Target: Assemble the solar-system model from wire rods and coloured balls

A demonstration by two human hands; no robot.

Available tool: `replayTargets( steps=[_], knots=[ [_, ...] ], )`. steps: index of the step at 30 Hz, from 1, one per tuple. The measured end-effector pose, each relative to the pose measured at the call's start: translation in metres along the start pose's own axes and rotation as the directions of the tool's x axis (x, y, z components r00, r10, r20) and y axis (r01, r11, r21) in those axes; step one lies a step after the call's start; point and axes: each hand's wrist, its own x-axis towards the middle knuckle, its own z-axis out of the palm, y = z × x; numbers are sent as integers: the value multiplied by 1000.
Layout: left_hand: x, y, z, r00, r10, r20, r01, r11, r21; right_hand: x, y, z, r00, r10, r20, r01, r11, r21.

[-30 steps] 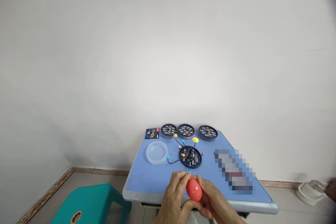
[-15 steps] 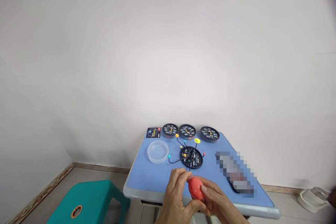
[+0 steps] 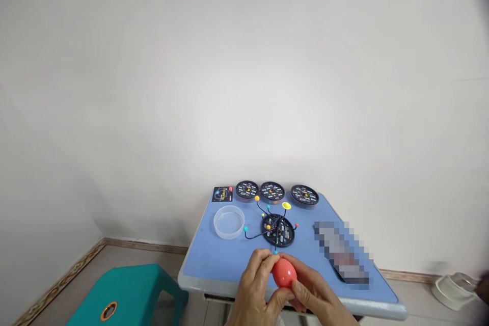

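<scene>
A glossy red ball (image 3: 284, 272) is held just over the near edge of the blue-topped table (image 3: 208, 265). The left hand (image 3: 255, 285) is partly closed around its left side, fingers over the far side and thumb beneath. The right hand (image 3: 316, 290) is curled against its right side, the thumb pressing low on the near face. Gripped from both sides, the smooth ball probably cannot roll or slip; its seam or underside is hidden.

Just beyond the fingers, a small blue ball (image 3: 275, 253) tips the nearest arm of the planet model (image 3: 276, 231). The model's black disc lies flat, which likely steadies the spreading arms. A yellow cup-shaped piece (image 3: 286, 206) opens upward among them.

To the left sits a clear round tub (image 3: 229, 223), seemingly set aside within reach. Along the far edge are a printed card (image 3: 222, 194) and three black-topped round boxes (image 3: 272, 191), perhaps there to free working space. On the right, a blurred-out dark object (image 3: 342, 254) cannot be identified. A teal stool (image 3: 130, 285) stands on the near left.
</scene>
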Motion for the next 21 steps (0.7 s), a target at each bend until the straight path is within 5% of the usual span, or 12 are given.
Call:
replayTargets(
  steps=[6, 14, 21],
  knots=[
    [4, 3, 4, 996, -45, -80, 37, 994, -103, -8, 12, -8, 981, -100, -169, 33, 934, -357],
    [-8, -7, 24, 975, -210, -70, 179, 934, -310, -2, 26, -17, 977, -207, -46, 146, 815, -560],
    [2, 1, 24, 897, -429, 104, 405, 707, -580, 0, 25, -26, 953, -297, 62, 258, 688, -678]
  ],
)
